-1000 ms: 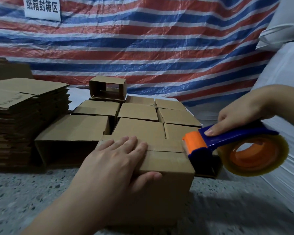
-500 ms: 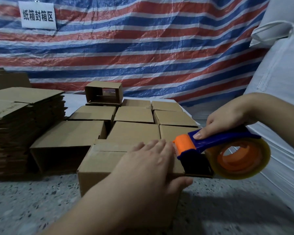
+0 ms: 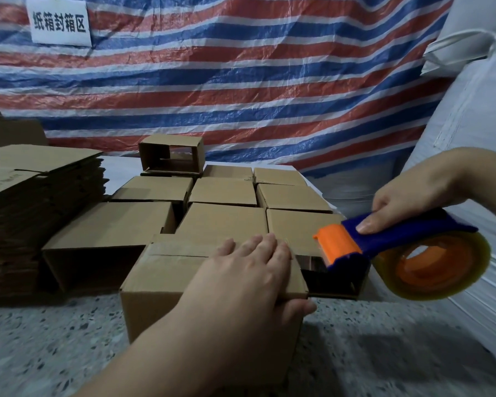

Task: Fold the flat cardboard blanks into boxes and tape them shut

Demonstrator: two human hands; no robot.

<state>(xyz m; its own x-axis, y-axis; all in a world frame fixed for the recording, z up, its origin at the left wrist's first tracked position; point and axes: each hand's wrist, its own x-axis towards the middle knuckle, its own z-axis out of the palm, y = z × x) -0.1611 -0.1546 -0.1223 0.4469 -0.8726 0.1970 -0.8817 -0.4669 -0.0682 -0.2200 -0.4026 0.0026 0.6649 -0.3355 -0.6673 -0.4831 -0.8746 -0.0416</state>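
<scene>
My left hand (image 3: 249,270) lies flat on the closed top flaps of the cardboard box (image 3: 166,285) on the speckled floor (image 3: 55,339), fingers straight, thumb over its near-right edge — my right hand (image 3: 410,196) grips the blue-and-orange tape dispenser (image 3: 384,247) just beside the box's right end

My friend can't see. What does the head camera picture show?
A person's left hand presses flat on a cardboard box while the right hand grips a blue-and-orange tape dispenser beside it. Folded boxes and stacked flat blanks sit behind.
</scene>
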